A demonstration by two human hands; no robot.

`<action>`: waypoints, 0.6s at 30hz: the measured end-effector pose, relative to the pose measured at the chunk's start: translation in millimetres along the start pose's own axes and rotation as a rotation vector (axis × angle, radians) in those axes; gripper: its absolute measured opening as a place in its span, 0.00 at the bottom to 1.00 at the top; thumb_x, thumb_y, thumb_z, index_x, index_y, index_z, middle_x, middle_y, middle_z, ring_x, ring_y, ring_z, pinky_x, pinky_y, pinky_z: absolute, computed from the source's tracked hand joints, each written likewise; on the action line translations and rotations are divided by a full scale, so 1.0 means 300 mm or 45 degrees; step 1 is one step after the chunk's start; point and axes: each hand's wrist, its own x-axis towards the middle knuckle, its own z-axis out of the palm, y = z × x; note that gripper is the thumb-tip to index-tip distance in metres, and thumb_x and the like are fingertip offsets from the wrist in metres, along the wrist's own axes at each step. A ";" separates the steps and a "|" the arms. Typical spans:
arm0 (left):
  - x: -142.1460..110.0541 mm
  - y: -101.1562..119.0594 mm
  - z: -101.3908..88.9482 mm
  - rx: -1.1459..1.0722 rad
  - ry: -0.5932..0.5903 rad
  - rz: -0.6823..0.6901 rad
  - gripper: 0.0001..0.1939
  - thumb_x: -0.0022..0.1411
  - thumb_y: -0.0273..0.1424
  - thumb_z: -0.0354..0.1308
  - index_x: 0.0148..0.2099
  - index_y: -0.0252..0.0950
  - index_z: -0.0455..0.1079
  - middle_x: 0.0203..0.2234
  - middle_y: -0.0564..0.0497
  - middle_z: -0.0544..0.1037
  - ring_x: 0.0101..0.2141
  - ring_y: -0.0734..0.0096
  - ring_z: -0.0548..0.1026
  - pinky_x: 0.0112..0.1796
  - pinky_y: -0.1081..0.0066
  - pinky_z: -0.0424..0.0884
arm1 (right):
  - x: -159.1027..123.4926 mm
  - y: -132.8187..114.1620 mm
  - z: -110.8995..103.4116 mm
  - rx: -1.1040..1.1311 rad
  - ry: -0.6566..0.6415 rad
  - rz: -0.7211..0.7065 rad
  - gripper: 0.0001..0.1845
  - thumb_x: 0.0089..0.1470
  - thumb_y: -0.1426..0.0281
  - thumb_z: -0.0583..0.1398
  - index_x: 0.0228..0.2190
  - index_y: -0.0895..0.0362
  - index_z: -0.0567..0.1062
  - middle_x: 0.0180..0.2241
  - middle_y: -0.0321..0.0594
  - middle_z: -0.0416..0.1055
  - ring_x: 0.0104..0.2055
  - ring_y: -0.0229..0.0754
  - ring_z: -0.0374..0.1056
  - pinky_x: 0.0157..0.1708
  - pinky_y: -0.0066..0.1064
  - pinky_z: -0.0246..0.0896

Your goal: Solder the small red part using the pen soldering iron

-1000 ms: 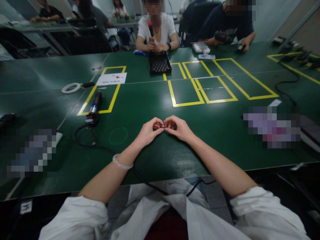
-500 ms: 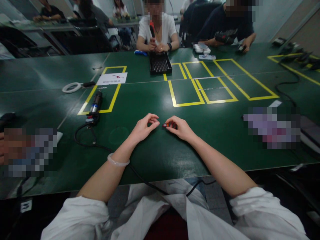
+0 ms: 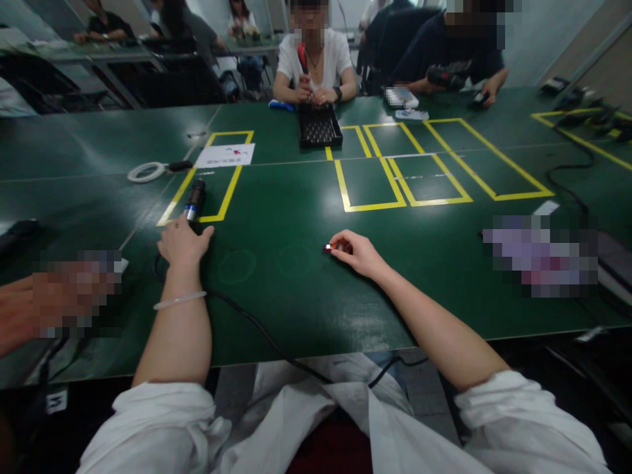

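Observation:
My left hand (image 3: 184, 242) is stretched out at the left, palm down, thumb spread away from the fingers. It is over the lower end of a black cylindrical corded tool (image 3: 196, 192) with a silver and blue band. The fingertips are partly hidden, and I cannot tell whether they touch it. My right hand (image 3: 358, 251) rests near the table's middle, thumb and fingers pinched round a small red-orange and black piece (image 3: 328, 248). Its shiny end sticks out to the left; the rest is covered by the fingers.
A black cable (image 3: 257, 322) runs over the green table's front edge. Yellow tape frames (image 3: 375, 207) mark the table. A white sheet (image 3: 226, 155) and a white cable loop (image 3: 147, 172) lie at left. Across sits a person with a black tray (image 3: 320, 135). Another person's arm (image 3: 20, 306) enters left.
My left hand has moved left, from beside my right hand to the black cylindrical tool. My right hand keeps its pinch on the small piece. The other person's hand at left has reached farther in.

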 end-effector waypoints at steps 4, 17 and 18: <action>0.017 -0.005 -0.006 0.052 -0.099 -0.059 0.34 0.61 0.50 0.54 0.60 0.30 0.61 0.57 0.36 0.68 0.53 0.43 0.67 0.48 0.47 0.66 | -0.001 0.002 -0.003 0.009 0.009 0.008 0.08 0.54 0.72 0.61 0.39 0.58 0.74 0.30 0.35 0.69 0.30 0.36 0.64 0.33 0.28 0.59; 0.065 -0.071 0.006 0.070 -0.183 -0.093 0.32 0.59 0.52 0.54 0.59 0.41 0.66 0.50 0.47 0.74 0.42 0.62 0.71 0.42 0.64 0.70 | 0.002 0.008 -0.006 0.035 0.027 0.028 0.08 0.54 0.72 0.62 0.38 0.58 0.74 0.31 0.36 0.70 0.30 0.36 0.64 0.32 0.29 0.59; 0.065 -0.072 0.007 0.074 -0.184 -0.086 0.31 0.59 0.52 0.54 0.58 0.40 0.67 0.49 0.47 0.75 0.41 0.62 0.71 0.41 0.64 0.69 | 0.002 0.009 -0.005 0.041 0.029 0.030 0.08 0.54 0.71 0.62 0.38 0.58 0.74 0.31 0.36 0.70 0.30 0.36 0.64 0.32 0.29 0.59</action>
